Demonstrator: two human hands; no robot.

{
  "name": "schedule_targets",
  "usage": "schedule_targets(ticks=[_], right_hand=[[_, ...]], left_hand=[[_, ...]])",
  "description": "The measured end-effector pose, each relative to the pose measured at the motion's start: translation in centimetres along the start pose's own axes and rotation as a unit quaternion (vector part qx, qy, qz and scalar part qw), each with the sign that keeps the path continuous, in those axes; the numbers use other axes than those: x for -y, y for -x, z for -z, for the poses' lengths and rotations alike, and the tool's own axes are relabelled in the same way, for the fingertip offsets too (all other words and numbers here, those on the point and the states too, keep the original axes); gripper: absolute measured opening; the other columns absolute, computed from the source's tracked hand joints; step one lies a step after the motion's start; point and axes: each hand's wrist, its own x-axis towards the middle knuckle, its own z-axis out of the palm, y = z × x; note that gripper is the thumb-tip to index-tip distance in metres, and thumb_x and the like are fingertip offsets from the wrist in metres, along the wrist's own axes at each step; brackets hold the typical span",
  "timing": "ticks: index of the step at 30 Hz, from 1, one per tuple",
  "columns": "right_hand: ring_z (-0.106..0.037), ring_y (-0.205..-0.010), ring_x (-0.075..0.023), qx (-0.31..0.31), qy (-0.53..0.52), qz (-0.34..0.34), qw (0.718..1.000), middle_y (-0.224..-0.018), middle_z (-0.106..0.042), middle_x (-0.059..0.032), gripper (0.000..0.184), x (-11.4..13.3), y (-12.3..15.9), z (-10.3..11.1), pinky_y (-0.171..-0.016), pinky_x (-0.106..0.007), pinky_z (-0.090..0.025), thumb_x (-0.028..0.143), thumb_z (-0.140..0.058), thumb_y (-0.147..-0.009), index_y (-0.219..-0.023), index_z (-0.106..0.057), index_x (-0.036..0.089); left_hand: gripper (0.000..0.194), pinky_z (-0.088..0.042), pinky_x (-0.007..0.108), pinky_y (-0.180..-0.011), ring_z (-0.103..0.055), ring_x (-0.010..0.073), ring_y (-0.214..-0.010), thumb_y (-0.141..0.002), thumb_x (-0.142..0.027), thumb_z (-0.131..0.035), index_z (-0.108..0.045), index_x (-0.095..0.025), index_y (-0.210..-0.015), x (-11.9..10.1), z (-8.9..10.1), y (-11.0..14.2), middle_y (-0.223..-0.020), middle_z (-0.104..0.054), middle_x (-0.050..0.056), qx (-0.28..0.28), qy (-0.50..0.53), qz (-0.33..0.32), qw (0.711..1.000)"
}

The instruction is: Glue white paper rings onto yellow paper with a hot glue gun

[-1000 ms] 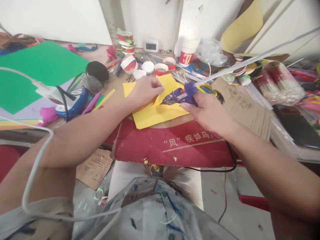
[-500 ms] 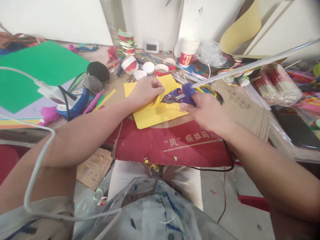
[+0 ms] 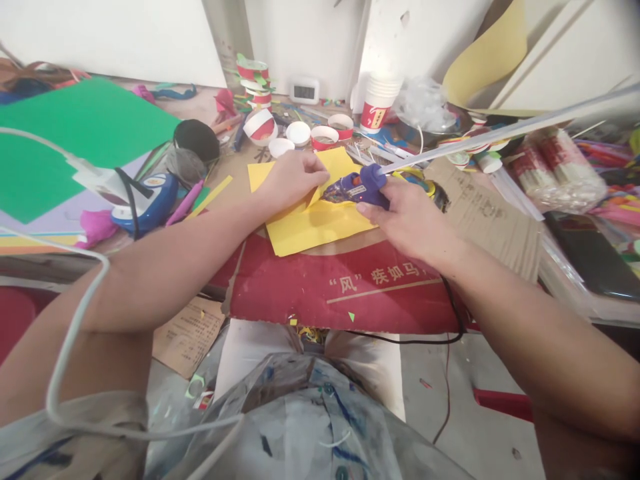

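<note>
My right hand (image 3: 407, 210) is wrapped round a blue glue gun (image 3: 357, 187), with a long clear glue stick (image 3: 480, 138) running out of its back. The gun's nozzle points left, at a raised fold in the yellow paper (image 3: 325, 233). Whether the tip touches the paper I cannot tell. Pinched between the fingertips of my left hand (image 3: 295, 175) is the lifted part of that paper. The yellow paper lies on a red and brown cardboard sheet (image 3: 280, 293) in front of me.
Cut paper-cup rings (image 3: 325, 138) and a stack of paper cups (image 3: 379, 100) stand behind the paper. Green sheet (image 3: 85, 140) and a blue device with a cable (image 3: 150, 207) lie left. On the right are corrugated cardboard (image 3: 493, 207) and a dark phone (image 3: 593, 253).
The glue gun has shifted very slightly left along the fold, with my right hand. My left hand keeps its grip on the yellow paper.
</note>
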Motion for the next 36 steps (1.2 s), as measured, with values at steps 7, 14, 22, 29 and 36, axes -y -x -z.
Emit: schedule_targets(ticks=[7,14,22,29,36], right_hand=[[-0.076,-0.109,-0.0334,0.028,0.003,0.005,1.0,-0.111,-0.082,-0.0091,0.021,0.6,0.7,0.4,-0.098,-0.047,-0.06,0.026,-0.066,-0.096,-0.113,-0.078,0.024],[-0.074,-0.12,-0.0396,-0.011,0.09,-0.102,0.991,-0.125,-0.079,-0.0196,0.032,-1.0,-1.0,0.9,-0.106,-0.054,-0.056,0.026,-0.062,-0.102,-0.129,-0.074,0.016],[-0.075,-0.115,-0.0377,-0.017,0.085,-0.077,0.993,-0.119,-0.08,-0.0187,0.028,-0.5,-1.1,-0.5,-0.1,-0.05,-0.057,0.028,-0.061,-0.1,-0.123,-0.074,0.017],[-0.074,-0.117,-0.0378,-0.018,0.051,-0.028,0.998,-0.119,-0.081,-0.0148,0.032,-1.1,-0.2,-0.4,-0.101,-0.052,-0.058,0.032,-0.062,-0.098,-0.127,-0.074,0.023],[-0.074,-0.117,-0.0393,-0.044,0.08,-0.053,0.994,-0.118,-0.08,-0.0173,0.031,-1.6,0.2,0.0,-0.102,-0.053,-0.056,0.031,-0.061,-0.098,-0.125,-0.073,0.021]], left_hand=[[0.011,-0.049,0.036,-0.08,-0.061,0.019,-0.079,-0.085,-0.026,-0.07,-0.073,-0.018,-0.078,-0.2,0.0,0.1,-0.075,-0.069,0.003,0.001,-0.006,-0.002,1.0],[0.013,-0.05,0.036,-0.08,-0.061,0.0178,-0.076,-0.085,-0.027,-0.069,-0.071,-0.019,-0.075,-0.2,0.0,0.1,-0.074,-0.069,0.003,0.003,0.004,0.01,1.0],[0.014,-0.051,0.035,-0.079,-0.061,0.0188,-0.078,-0.086,-0.03,-0.068,-0.071,-0.021,-0.076,-0.5,0.3,0.3,-0.073,-0.07,0.003,-0.001,-0.013,0.011,1.0],[0.011,-0.05,0.037,-0.083,-0.062,0.0195,-0.08,-0.085,-0.027,-0.069,-0.073,-0.02,-0.077,-0.4,0.2,0.2,-0.078,-0.071,0.004,0.001,-0.001,0.007,1.0],[0.012,-0.05,0.037,-0.083,-0.062,0.0203,-0.081,-0.085,-0.028,-0.071,-0.071,-0.021,-0.076,-0.4,0.2,0.3,-0.076,-0.07,0.003,0.002,0.015,0.016,1.0]])
